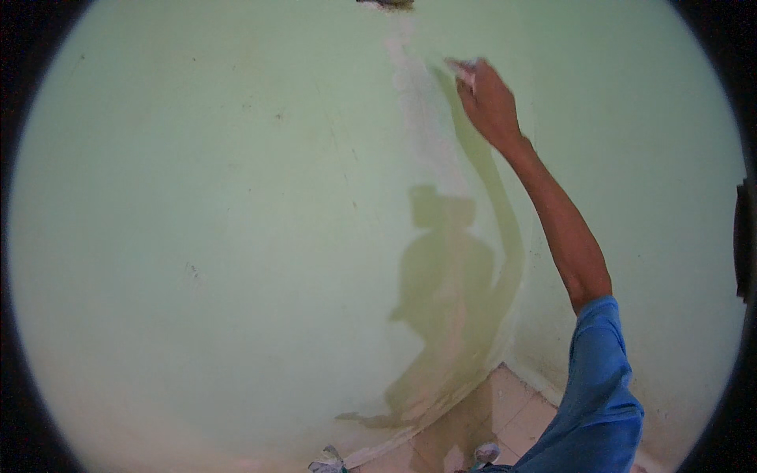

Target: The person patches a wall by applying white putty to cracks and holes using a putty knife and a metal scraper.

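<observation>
My right hand (489,106) is raised at the upper right of centre, close to the green wall (197,197), its arm stretched up in a blue sleeve. The fingers are closed round a small pale flat tool (467,66); motion blur hides its exact kind. To the left of the hand, a whitish, rough patched strip (422,106) runs down the wall. My left hand is out of the picture. At the lower edge, a crumpled-looking grey-white thing (327,459) pokes into view, partly cut off.
A second wall (631,197) meets the first in a corner on the right. Pinkish floor tiles (516,402) show below, with a roundish pale thing (486,453) on or above them. A dark opening (386,4) breaks the wall's top, and a dark object (741,240) stands at far right.
</observation>
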